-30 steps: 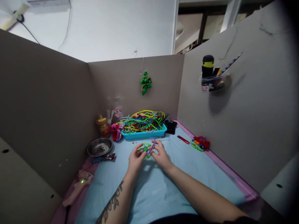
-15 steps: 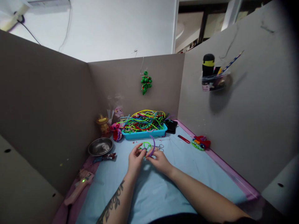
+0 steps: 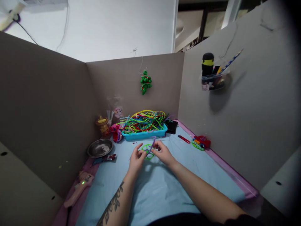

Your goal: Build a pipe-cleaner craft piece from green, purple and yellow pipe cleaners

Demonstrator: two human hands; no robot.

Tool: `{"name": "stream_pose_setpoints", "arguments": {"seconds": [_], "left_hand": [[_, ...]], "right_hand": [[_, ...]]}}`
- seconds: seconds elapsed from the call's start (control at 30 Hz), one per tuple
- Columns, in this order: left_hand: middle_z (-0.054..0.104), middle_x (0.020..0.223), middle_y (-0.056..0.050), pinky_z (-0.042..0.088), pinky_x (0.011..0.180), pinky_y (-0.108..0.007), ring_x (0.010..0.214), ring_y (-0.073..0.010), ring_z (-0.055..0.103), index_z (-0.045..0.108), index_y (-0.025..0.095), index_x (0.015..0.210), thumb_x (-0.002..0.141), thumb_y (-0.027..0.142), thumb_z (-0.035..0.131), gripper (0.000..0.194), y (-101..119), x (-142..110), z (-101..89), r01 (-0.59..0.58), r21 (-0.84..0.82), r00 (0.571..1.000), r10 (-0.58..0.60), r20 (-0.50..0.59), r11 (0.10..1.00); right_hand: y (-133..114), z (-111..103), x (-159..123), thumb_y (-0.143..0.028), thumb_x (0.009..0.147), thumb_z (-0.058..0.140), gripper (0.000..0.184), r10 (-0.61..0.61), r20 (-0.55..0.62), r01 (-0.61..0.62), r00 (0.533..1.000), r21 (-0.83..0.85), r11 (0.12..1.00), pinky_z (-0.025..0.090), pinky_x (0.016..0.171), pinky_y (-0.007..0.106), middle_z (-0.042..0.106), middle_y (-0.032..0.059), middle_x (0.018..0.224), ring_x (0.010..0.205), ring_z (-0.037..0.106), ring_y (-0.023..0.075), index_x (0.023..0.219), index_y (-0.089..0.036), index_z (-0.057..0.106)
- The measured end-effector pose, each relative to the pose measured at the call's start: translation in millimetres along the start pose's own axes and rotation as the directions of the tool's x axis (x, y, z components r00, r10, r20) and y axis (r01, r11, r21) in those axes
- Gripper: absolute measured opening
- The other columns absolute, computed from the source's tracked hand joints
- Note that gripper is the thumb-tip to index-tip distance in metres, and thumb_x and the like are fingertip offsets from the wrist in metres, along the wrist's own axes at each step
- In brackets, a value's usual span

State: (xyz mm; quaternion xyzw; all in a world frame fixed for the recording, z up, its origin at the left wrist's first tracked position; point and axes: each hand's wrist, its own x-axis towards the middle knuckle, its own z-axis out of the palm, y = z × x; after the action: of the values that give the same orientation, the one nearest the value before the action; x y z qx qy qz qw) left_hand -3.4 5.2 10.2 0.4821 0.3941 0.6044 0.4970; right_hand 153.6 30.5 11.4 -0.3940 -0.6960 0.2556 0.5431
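Both my hands meet over the light blue mat (image 3: 160, 191), just in front of the blue tray. My left hand (image 3: 136, 160) pinches a small green pipe-cleaner loop (image 3: 147, 147) from the left. My right hand (image 3: 163, 153) pinches a purple pipe cleaner (image 3: 152, 145) that crosses the green loop and sticks up toward the tray. The fingers of both hands are closed on the pieces. A blue tray (image 3: 144, 135) heaped with several coloured pipe cleaners (image 3: 143, 121) stands right behind them.
Grey cardboard walls close in three sides. At the left lie a steel bowl (image 3: 100, 147), a pink glue gun (image 3: 78, 187) and a yellow jar (image 3: 102, 125). A red tool (image 3: 183, 139) and a red-green craft piece (image 3: 201, 142) lie at the right. A green ornament (image 3: 145, 82) hangs on the back wall, a cup of pens (image 3: 213, 78) on the right wall.
The purple pipe cleaner has swung between my fingers, its free end first rising, then tipping back toward the tray. My hands stayed together in the same spot.
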Motion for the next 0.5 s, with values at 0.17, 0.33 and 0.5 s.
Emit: {"name": "stream_pose_setpoints", "arguments": {"seconds": [0.17, 0.33, 0.5], "left_hand": [[0.058, 0.062, 0.004, 0.040, 0.064, -0.022, 0.060, -0.0101, 0.054, 0.051, 0.015, 0.114, 0.057, 0.030, 0.077, 0.064, 2.6, 0.8, 1.3, 0.008, -0.068, 0.999, -0.010, -0.036, 0.998], [0.061, 0.060, 0.004, 0.039, 0.062, -0.022, 0.057, -0.0097, 0.055, 0.047, 0.014, 0.113, 0.056, 0.028, 0.078, 0.066, 0.7, -0.2, 2.7, 0.065, -0.077, 0.995, -0.071, -0.074, 0.995], [0.063, 0.062, 0.001, 0.039, 0.059, -0.021, 0.056, -0.0106, 0.058, 0.045, 0.014, 0.110, 0.054, 0.030, 0.079, 0.067, -4.2, -0.7, 2.5, 0.126, -0.125, 0.985, -0.139, -0.106, 0.984]], "right_hand": [[-8.5, 3.0, -6.1, -0.019, 0.073, 0.063, 0.006, -0.138, -0.015, 0.134, 0.990, -0.151, 0.979, 0.040, 0.080, 0.034, 0.057, 0.0030, 0.083, 0.086, 0.052, 0.0191, 0.078, -0.021, 0.063], [-11.9, 11.3, -11.6, -0.019, 0.077, 0.059, 0.006, -0.226, 0.022, 0.225, 0.974, -0.231, 0.947, 0.040, 0.077, 0.034, 0.058, 0.0022, 0.076, 0.081, 0.051, 0.0190, 0.073, -0.022, 0.062], [-10.7, 14.4, -17.6, -0.018, 0.080, 0.055, 0.010, -0.289, 0.041, 0.288, 0.957, -0.284, 0.915, 0.039, 0.076, 0.034, 0.059, 0.0037, 0.076, 0.081, 0.050, 0.0197, 0.075, -0.022, 0.062]]}}
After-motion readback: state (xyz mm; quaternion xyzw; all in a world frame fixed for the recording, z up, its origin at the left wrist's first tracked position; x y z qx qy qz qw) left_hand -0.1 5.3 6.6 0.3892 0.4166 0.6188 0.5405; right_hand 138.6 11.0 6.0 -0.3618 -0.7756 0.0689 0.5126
